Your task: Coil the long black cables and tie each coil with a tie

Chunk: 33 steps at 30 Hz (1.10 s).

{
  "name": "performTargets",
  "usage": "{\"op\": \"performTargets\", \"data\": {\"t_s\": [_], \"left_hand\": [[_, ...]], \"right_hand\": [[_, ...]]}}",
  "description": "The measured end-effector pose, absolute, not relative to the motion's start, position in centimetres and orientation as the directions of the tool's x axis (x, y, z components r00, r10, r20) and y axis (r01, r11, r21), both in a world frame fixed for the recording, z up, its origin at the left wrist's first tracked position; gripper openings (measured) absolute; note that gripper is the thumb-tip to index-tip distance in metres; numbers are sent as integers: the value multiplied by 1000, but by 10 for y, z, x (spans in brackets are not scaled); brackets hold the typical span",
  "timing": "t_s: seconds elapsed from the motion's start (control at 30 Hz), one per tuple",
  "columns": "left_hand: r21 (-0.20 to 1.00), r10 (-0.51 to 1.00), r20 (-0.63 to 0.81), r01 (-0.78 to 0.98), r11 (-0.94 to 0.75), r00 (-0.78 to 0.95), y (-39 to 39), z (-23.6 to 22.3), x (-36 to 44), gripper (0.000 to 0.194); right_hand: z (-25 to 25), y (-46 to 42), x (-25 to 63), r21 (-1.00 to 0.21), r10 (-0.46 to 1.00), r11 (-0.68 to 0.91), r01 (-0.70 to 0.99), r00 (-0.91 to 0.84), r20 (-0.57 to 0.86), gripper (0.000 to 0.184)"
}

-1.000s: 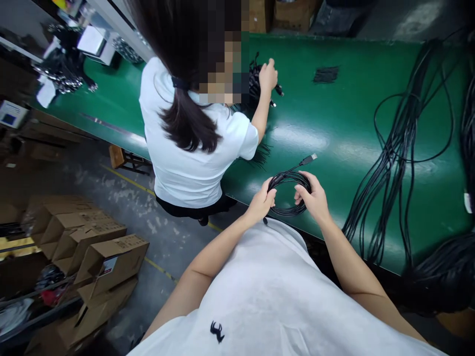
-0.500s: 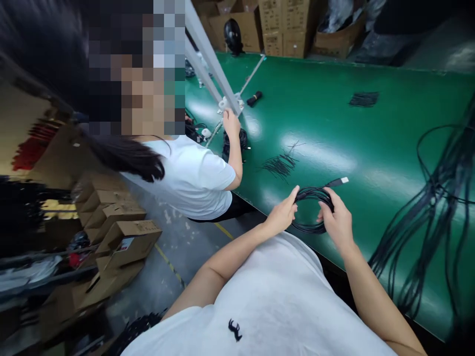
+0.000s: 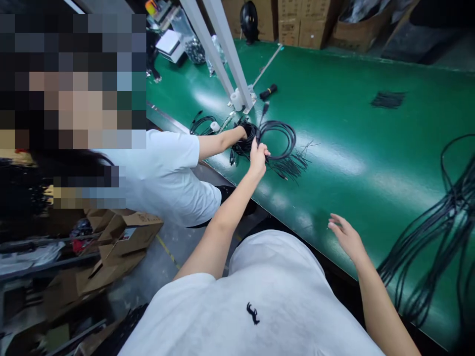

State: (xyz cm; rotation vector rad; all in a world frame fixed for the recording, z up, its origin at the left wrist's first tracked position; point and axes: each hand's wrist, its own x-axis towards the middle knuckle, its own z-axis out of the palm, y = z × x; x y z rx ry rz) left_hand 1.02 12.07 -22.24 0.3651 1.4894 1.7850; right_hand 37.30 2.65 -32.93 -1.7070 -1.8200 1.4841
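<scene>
My left hand (image 3: 259, 157) is stretched forward and closed on a coiled black cable (image 3: 281, 141), holding the coil just above the green table (image 3: 345, 128). The coil hangs over a scatter of thin black ties (image 3: 291, 168). My right hand (image 3: 345, 236) hovers open near the table's front edge, fingers spread, holding nothing. A co-worker in a white shirt sits to my left; that person's hand (image 3: 239, 132) rests on a pile of coiled black cables (image 3: 243, 143) right beside my left hand.
A mass of long loose black cables (image 3: 438, 237) lies at the right of the table. Another bunch of ties (image 3: 388, 100) lies far right. Two white posts (image 3: 222, 49) rise from the table. Cardboard boxes (image 3: 122, 237) stand on the floor at left.
My left hand carried the coiled cable forward and left, toward the co-worker's pile. My right hand let go of the coil and now hangs open near the table edge.
</scene>
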Motion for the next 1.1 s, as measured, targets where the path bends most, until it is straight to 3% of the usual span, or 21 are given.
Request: {"op": "performTargets", "data": {"t_s": [0.13, 0.33, 0.5, 0.7, 0.83, 0.93, 1.0, 1.1], "left_hand": [[874, 713, -270, -476, -101, -647, 151, -229, -16, 43], [792, 607, -450, -607, -68, -655, 194, -269, -38, 19], [789, 564, -510, -615, 6, -649, 229, -300, -52, 22], [850, 441, -481, -526, 25, -757, 225, -320, -74, 36], [963, 505, -247, -268, 31, -827, 210, -306, -84, 45], [991, 602, -76, 6, 134, -795, 207, -271, -105, 41], [935, 686, 22, 258, 243, -727, 206, -238, -130, 35], [751, 791, 108, 571, 332, -602, 196, -187, -178, 26]], "right_hand": [[-339, -10, 379, -688, 820, -188, 701, -274, -503, 43], [-339, -68, 353, -606, 745, -82, 791, -355, -564, 37], [-334, -100, 338, -510, 658, -105, 854, -325, -679, 43], [-342, -134, 344, -423, 722, -170, 890, -180, -668, 46], [-352, -147, 338, -408, 694, -161, 899, -191, -694, 46], [-358, -139, 328, -406, 639, -125, 905, -239, -731, 47], [-361, -126, 322, -393, 630, -81, 916, -259, -732, 48], [-362, -100, 313, -385, 631, 27, 923, -315, -709, 45]]}}
